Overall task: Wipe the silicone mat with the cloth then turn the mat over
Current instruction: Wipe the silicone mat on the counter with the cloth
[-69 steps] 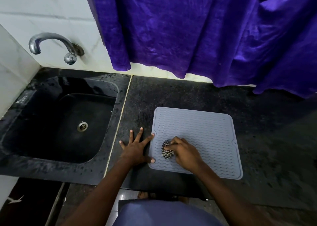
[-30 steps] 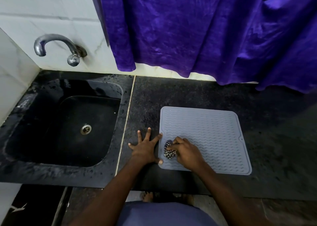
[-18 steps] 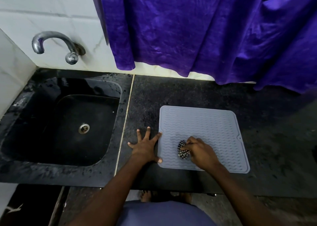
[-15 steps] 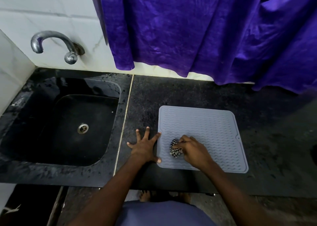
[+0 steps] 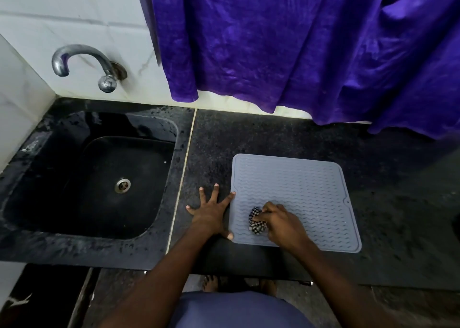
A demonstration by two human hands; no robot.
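A grey silicone mat with a wavy ribbed face lies flat on the black counter. My right hand grips a bunched black-and-white checked cloth and holds it down on the mat's near left part. My left hand lies flat on the counter with fingers spread; its index fingertip and thumb touch the mat's left edge.
A black sink with a metal drain is set into the counter at the left, under a curved metal tap on the white tiled wall. A purple curtain hangs behind the counter. The counter's front edge runs just below the mat.
My right hand has rubbed the cloth right and back left over the mat's near left area. My left hand has stayed flat against the mat's left edge.
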